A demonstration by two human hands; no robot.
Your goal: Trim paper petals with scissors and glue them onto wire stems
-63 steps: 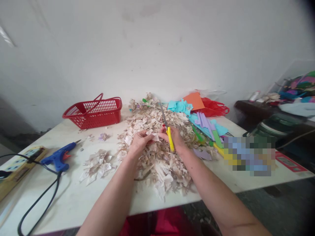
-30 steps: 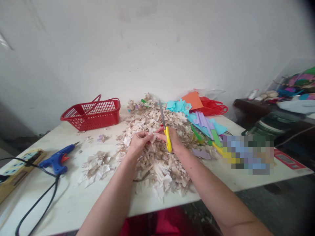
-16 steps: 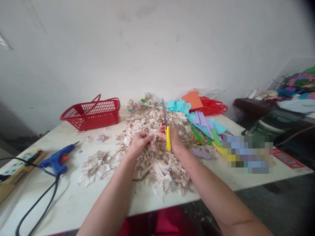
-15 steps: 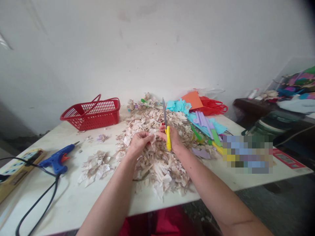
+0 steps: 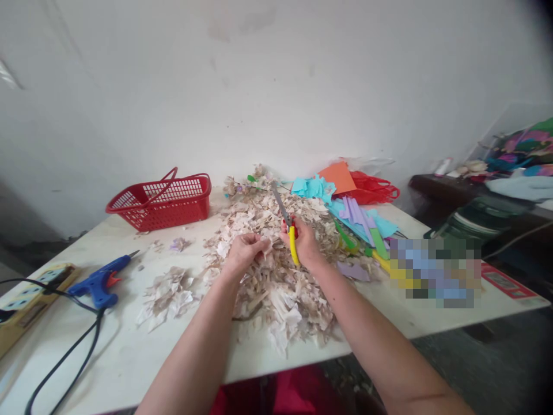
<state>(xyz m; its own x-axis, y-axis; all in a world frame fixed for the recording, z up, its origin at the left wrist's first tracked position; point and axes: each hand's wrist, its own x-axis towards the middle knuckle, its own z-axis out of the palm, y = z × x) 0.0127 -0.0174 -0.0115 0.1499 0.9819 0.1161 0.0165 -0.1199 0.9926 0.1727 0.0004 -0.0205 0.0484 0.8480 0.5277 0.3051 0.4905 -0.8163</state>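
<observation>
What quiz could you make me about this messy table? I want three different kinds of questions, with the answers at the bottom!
1. True or false: the left hand is holding the blue glue gun.

2. Pick one. Which hand holds the scissors?
A. Left
B. Right
C. Neither

3. Fill in the colour: the flat sheet next to the red plastic bag is ____.

Key:
1. False. The left hand pinches a pale scrap; the blue glue gun lies on the table.
2. B, the right hand.
3. Orange.
</observation>
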